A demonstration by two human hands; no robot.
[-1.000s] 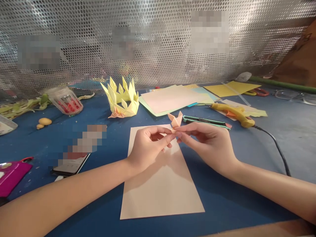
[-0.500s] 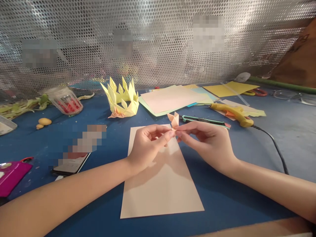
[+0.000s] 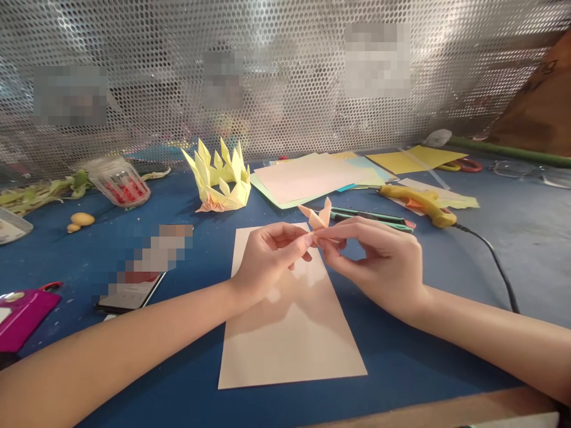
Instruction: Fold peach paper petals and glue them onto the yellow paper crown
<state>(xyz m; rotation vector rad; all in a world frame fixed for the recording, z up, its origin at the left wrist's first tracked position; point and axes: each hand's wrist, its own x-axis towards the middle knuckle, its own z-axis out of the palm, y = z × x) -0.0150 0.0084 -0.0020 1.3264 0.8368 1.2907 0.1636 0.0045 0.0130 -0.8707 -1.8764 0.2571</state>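
A small folded piece of peach paper (image 3: 318, 217) with pointed flaps is held up between both hands above the blue table. My left hand (image 3: 267, 258) pinches its lower end with thumb and forefinger. My right hand (image 3: 379, 261) pinches the same piece from the right, the other fingers curled. Under the hands lies a flat sheet of peach paper (image 3: 289, 321).
A yellow spiky paper crown (image 3: 220, 178) stands at the back. Behind the hands are a stack of coloured sheets (image 3: 312, 177), a teal craft knife (image 3: 375, 217), a yellow glue gun (image 3: 422, 202) with its cable (image 3: 499, 267), and scissors (image 3: 464, 165). A phone (image 3: 129, 297) and a magenta case (image 3: 24, 309) lie left. Perforated metal wall behind.
The small folded piece has been turned a little between the fingers, so its flaps now point up and to the left. Both hands stay in much the same place.
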